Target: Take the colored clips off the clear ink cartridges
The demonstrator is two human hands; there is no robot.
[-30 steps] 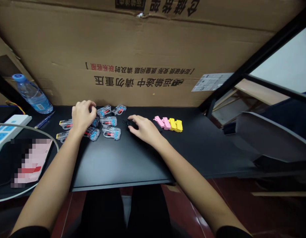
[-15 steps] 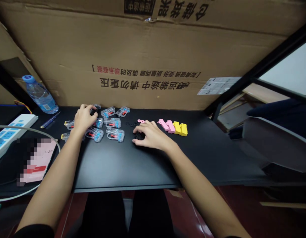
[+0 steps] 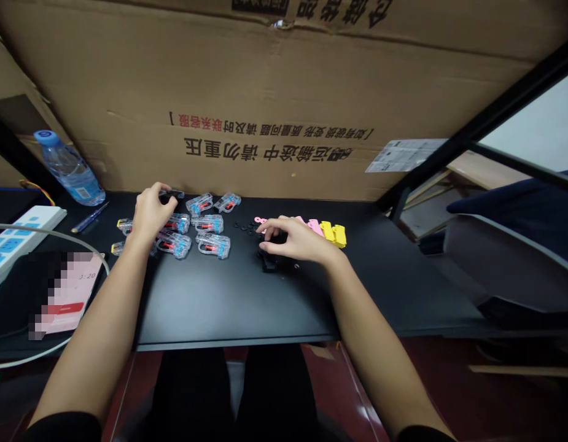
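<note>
My left hand (image 3: 151,213) is at the back left of the black table, thumb and fingers curled round the left end of a small clear toy gun (image 3: 177,194). Beside it lie more clear toy guns with blue and red parts inside, such as one toy gun (image 3: 213,245) in the front row. My right hand (image 3: 290,240) hovers at the middle of the table, fingers bent and apart from the thumb. Below its fingertips is a black block-shaped piece (image 3: 269,263); the palm hides part of the pile. Small black rings (image 3: 243,226) and pink ring pieces (image 3: 260,220) lie just behind.
Pink pieces (image 3: 315,226) and yellow pieces (image 3: 333,233) lie right of my right hand. A cardboard sheet (image 3: 265,80) walls off the back. At left are a water bottle (image 3: 72,172), a pen (image 3: 90,218), a power strip (image 3: 23,239), a cable and a phone (image 3: 69,294).
My right hand has shifted right and lifted slightly, its fingers opening, and the black block now shows beneath it. My left hand stays at the same toy gun. The view tilts slightly.
</note>
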